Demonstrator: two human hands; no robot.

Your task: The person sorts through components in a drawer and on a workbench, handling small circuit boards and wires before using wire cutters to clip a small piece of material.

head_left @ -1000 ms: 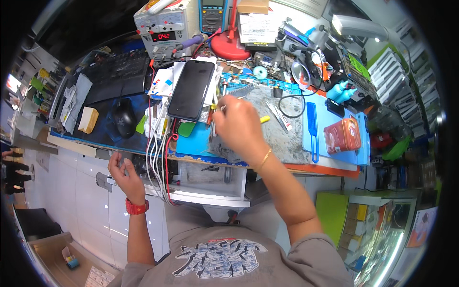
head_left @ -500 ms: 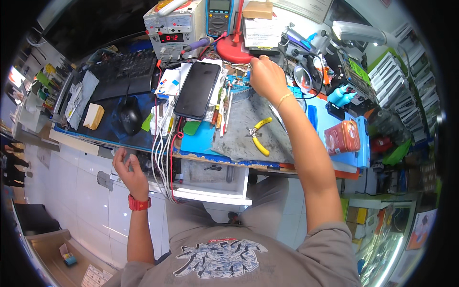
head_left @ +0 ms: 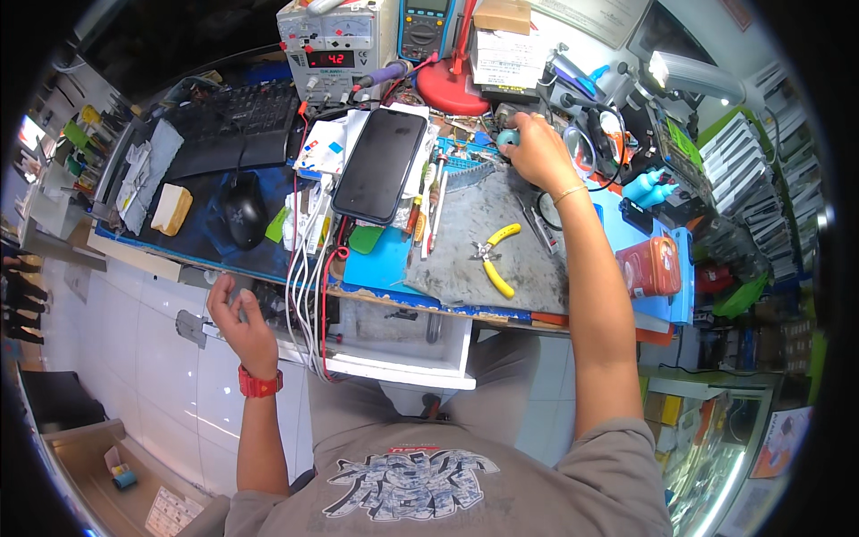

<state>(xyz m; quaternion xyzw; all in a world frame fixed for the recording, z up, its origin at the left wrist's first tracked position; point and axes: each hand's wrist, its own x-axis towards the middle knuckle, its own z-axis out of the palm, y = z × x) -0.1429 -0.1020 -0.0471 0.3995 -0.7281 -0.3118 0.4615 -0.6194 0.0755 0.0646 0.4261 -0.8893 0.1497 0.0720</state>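
My right hand (head_left: 540,154) reaches to the back of the workbench and is closed on a small teal-tipped tool (head_left: 507,138) near the red lamp base (head_left: 451,87). My left hand (head_left: 240,324) hangs below the bench's front edge, fingers loosely apart, holding nothing; a red watch (head_left: 259,383) is on its wrist. A black smartphone (head_left: 381,176) lies face up at the bench centre. Yellow-handled pliers (head_left: 495,257) lie on the grey work mat (head_left: 501,242), left of my right forearm.
A power supply with red display (head_left: 327,38) and a multimeter (head_left: 427,16) stand at the back. Keyboard (head_left: 237,123) and mouse (head_left: 244,220) sit left. A bundle of cables (head_left: 307,295) hangs over the front edge. An open white drawer (head_left: 403,345), a red box (head_left: 649,266).
My right hand moved from the mat near the phone to the back of the bench, leaving the yellow pliers on the mat. My left hand stayed below the bench edge.
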